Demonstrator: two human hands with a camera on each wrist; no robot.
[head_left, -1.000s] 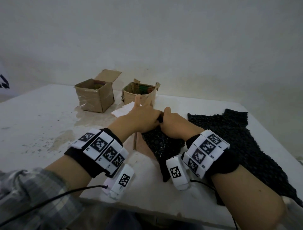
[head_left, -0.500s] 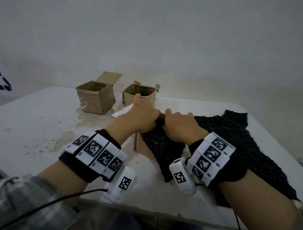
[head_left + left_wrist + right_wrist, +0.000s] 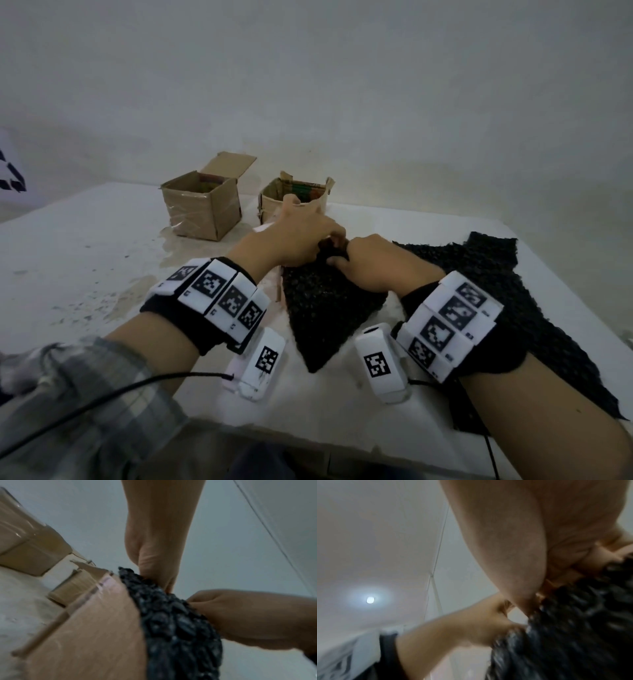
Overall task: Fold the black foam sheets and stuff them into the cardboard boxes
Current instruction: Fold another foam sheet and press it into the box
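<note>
A folded black foam sheet (image 3: 325,308) lies on the white table (image 3: 85,267) in front of me. My left hand (image 3: 325,238) and right hand (image 3: 346,262) meet at its far end, and both pinch the bunched foam there. In the left wrist view my left hand (image 3: 154,568) grips the foam (image 3: 171,622) from above and my right hand (image 3: 240,615) grips it from the side. A brown cardboard wall (image 3: 85,628) stands against the foam's left side. A second black foam sheet (image 3: 496,274) lies flat to the right. Two open cardboard boxes (image 3: 202,212) (image 3: 308,192) stand behind.
The nearer box is partly hidden by my left hand, and coloured items show inside both boxes. A white scrap (image 3: 262,228) lies by the left wrist. The table's front edge (image 3: 308,442) runs just under my forearms. A pale wall (image 3: 342,102) rises behind the table.
Both hands stay at the foam's far end. The right hand's fingers, spread over the foam half a second ago, now curl tighter, and the end is bunched up between the hands.
</note>
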